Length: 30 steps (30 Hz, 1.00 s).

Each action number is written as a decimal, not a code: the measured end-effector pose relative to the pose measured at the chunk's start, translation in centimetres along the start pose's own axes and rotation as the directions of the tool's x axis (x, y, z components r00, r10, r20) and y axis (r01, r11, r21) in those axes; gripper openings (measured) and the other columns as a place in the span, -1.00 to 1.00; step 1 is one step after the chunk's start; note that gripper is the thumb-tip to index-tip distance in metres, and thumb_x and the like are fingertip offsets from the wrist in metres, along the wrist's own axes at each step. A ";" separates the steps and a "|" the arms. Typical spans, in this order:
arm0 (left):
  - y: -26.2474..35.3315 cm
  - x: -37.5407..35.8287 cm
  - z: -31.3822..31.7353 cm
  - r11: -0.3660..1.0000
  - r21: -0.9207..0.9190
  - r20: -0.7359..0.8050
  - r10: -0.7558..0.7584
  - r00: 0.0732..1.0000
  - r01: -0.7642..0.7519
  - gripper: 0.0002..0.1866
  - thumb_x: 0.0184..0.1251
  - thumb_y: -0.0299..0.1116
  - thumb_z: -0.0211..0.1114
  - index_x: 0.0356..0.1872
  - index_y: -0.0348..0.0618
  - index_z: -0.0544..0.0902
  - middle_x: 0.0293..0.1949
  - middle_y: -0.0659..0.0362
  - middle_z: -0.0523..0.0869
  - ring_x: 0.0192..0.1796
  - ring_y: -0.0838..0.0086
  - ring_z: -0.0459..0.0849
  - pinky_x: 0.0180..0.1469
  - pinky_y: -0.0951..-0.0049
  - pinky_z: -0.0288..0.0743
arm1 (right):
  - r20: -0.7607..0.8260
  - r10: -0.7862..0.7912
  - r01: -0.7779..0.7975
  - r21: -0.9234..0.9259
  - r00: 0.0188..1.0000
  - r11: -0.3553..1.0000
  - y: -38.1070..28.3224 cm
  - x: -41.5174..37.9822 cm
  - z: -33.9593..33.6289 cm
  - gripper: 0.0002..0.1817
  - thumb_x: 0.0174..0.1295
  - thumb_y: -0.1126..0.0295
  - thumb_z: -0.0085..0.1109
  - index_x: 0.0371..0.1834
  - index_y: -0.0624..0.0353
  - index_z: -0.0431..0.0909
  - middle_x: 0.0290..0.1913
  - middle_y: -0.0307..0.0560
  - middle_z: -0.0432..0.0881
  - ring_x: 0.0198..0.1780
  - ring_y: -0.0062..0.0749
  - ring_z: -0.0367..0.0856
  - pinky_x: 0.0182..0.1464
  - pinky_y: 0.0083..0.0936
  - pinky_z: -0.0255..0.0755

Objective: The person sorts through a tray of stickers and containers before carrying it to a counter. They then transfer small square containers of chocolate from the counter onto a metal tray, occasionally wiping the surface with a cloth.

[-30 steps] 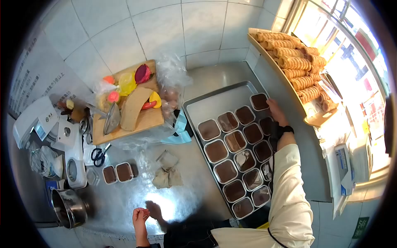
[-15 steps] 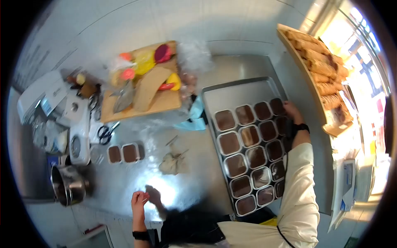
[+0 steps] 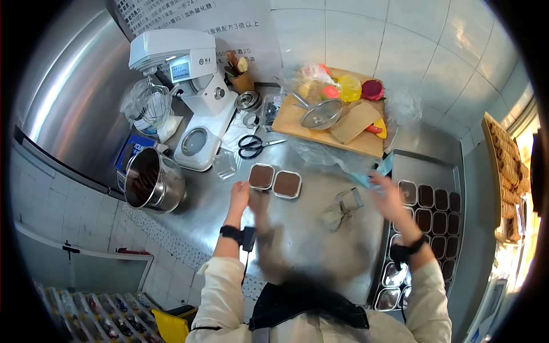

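Note:
My left hand [image 3: 240,195] is at the near left corner of a square clear box of brown dessert [image 3: 261,176], fingertips right at its edge. Its fingers are bunched and foreshortened, so I cannot tell whether they grip the box. A second such dessert box [image 3: 287,184] stands close on the right. My right hand [image 3: 392,203], blurred, hovers with fingers stretched out beside the left edge of a metal baking tray [image 3: 420,167]. Rows of dessert boxes [image 3: 423,219] fill most of that tray. A thin wire-like item and clear piece [image 3: 341,211] lie between my hands.
Behind the boxes are black scissors [image 3: 250,147] and a wooden board [image 3: 343,140] with a sieve [image 3: 322,114]. A white stand mixer [image 3: 196,114] and steel pot [image 3: 154,180] stand left. Rolled pastries fill a wooden tray [image 3: 490,154] at the far right.
My view has swung left. My right hand has come off the far side of the baking tray and moved left. My left hand has moved forward to the two dessert boxes.

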<state>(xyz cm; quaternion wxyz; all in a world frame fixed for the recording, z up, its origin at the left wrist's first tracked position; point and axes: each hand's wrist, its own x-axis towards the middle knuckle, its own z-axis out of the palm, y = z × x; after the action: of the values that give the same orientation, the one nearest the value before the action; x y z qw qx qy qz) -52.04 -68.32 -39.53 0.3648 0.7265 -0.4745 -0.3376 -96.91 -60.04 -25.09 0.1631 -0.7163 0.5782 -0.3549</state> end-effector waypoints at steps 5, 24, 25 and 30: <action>0.5 2.7 2.3 0.977 0.212 0.105 -0.030 0.994 0.007 -0.52 0.22 -0.12 0.09 -0.14 -0.47 0.48 -0.21 -0.29 0.59 -0.10 -0.11 0.55 -0.02 0.15 0.40 | 0.423 0.547 -0.685 0.324 0.722 0.653 -6.9 5.5 15.9 -0.53 0.08 0.19 0.14 -0.07 0.39 0.47 -0.36 0.04 0.60 -0.31 -0.35 0.60 -0.29 -0.42 0.46; 2.3 -10.5 -3.3 0.773 -0.555 0.426 -0.054 0.903 0.307 -0.82 0.36 -0.28 0.05 -0.31 -0.14 0.31 -0.34 0.20 0.42 -0.25 0.53 0.47 -0.15 0.45 0.52 | 0.615 0.288 -0.624 0.778 0.734 -0.071 -4.0 0.1 9.1 -0.58 0.13 0.42 0.17 0.04 0.21 0.30 -0.10 -0.13 0.49 -0.10 -0.36 0.55 -0.02 -0.31 0.48; 2.8 -11.6 -3.5 0.796 -0.524 0.445 -0.047 0.894 0.303 -0.83 0.37 -0.29 0.03 -0.29 -0.15 0.30 -0.34 0.21 0.41 -0.24 0.53 0.48 -0.15 0.47 0.51 | 0.587 0.323 -0.610 0.791 0.742 -0.036 -3.5 -0.2 6.0 -0.58 0.12 0.44 0.18 0.03 0.22 0.29 -0.10 -0.10 0.48 -0.08 -0.35 0.54 -0.01 -0.31 0.47; 5.8 -16.7 -2.1 0.740 -0.563 0.509 -0.040 0.860 0.368 -0.90 0.39 -0.35 -0.07 -0.27 -0.13 0.31 -0.25 0.19 0.49 -0.21 0.53 0.53 -0.15 0.49 0.48 | 0.359 0.565 -0.621 0.686 0.742 0.379 4.9 -1.9 -7.1 -0.58 0.12 0.44 0.16 0.04 0.34 0.33 -0.21 -0.07 0.54 -0.22 -0.41 0.58 -0.25 -0.51 0.52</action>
<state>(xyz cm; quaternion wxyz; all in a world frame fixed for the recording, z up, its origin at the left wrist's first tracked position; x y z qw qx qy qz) -58.23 -53.90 -31.12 0.4257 0.5031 -0.3173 -0.6819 -105.50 -58.40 -23.92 0.5870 -0.3295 0.5789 -0.4602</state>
